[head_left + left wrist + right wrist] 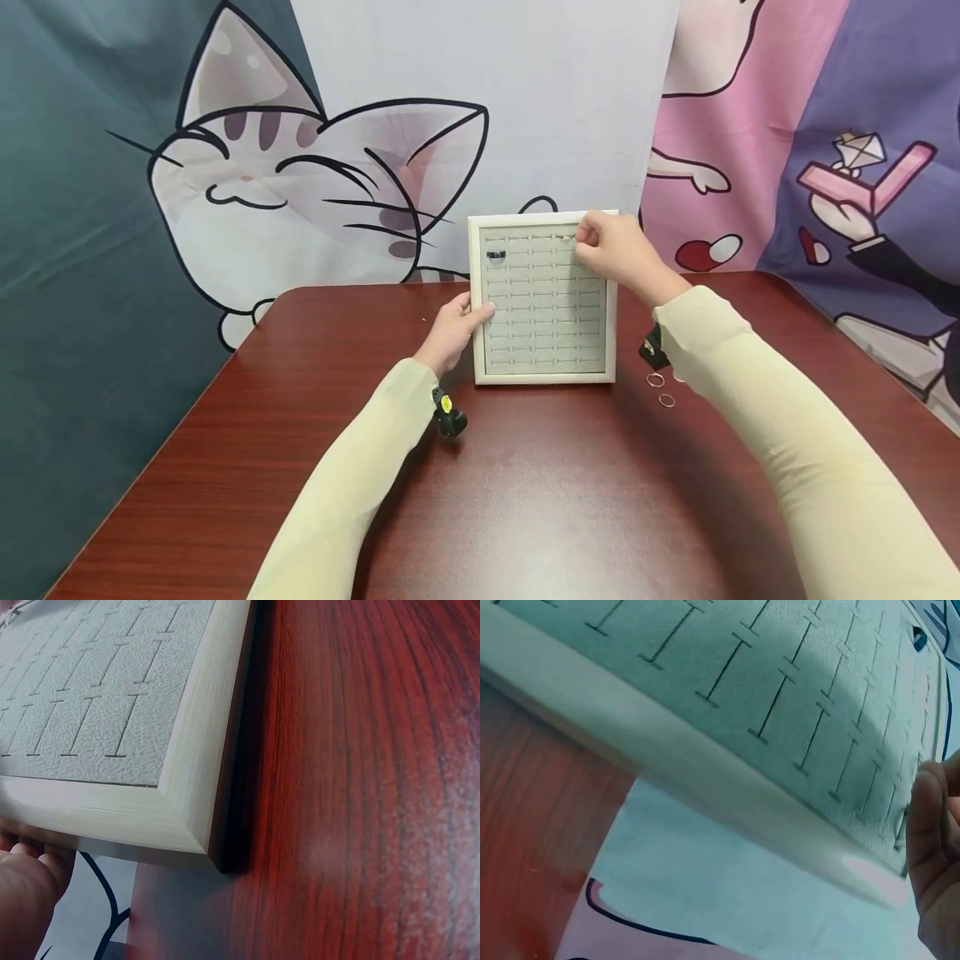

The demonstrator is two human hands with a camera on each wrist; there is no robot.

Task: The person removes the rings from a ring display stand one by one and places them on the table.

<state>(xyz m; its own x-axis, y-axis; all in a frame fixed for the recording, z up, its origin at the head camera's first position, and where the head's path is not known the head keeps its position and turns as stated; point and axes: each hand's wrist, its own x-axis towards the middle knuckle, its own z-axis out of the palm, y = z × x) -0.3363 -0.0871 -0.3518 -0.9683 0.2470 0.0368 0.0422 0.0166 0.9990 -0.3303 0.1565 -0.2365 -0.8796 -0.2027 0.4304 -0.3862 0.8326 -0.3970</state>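
A white-framed ring display board (pixel 543 308) with rows of slits stands upright on the table. My left hand (pixel 452 329) grips its left edge, thumb on the front of the frame; in the left wrist view its fingers (pixel 41 859) lie behind the frame. At the board's upper right, my right hand (pixel 617 250) has thumb and fingers pinched at a small gold ring (pixel 566 238) in the top row, their contact partly hidden. The pinched fingers (pixel 930 817) also show in the right wrist view. A dark ring (pixel 496 255) sits in a slit at the upper left.
Thin gold rings, one (pixel 656 380) behind another (pixel 667 401), lie on the dark red wooden table (pixel 525 492) right of the board, partly beside my right sleeve. A printed cloth backdrop (pixel 480 50) hangs behind the table's far edge.
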